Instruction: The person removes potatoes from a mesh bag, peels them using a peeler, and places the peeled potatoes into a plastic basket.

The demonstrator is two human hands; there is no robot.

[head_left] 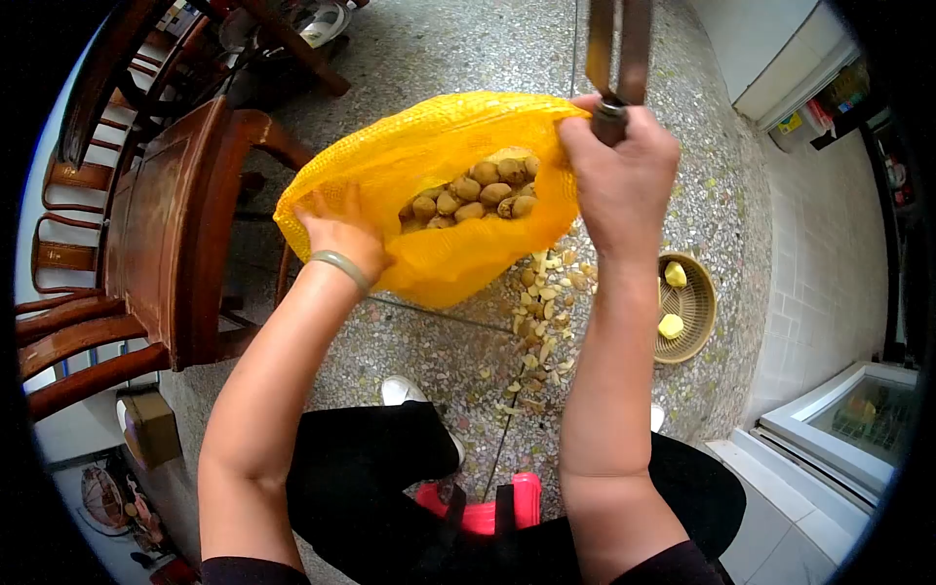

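Note:
A yellow mesh bag (439,268) hangs open between my hands, with several brown potatoes (469,189) inside. My left hand (343,230), with a bangle on its wrist, has its fingers spread behind the bag's yellow mesh at the left side. At the bag's right edge, my right hand (625,171) is closed around the rim and the dark handle of a peeler or knife (610,119), whose metal part points up. Below and right of the bag, a round basket (706,310) holds two peeled yellow pieces.
Peelings (542,312) lie scattered on the speckled floor (468,349). A wooden chair (161,219) stands at the left, a cardboard box (154,429) at the lower left. A pink stool (526,499) is beneath me. A white-framed glass door (838,419) is at the right.

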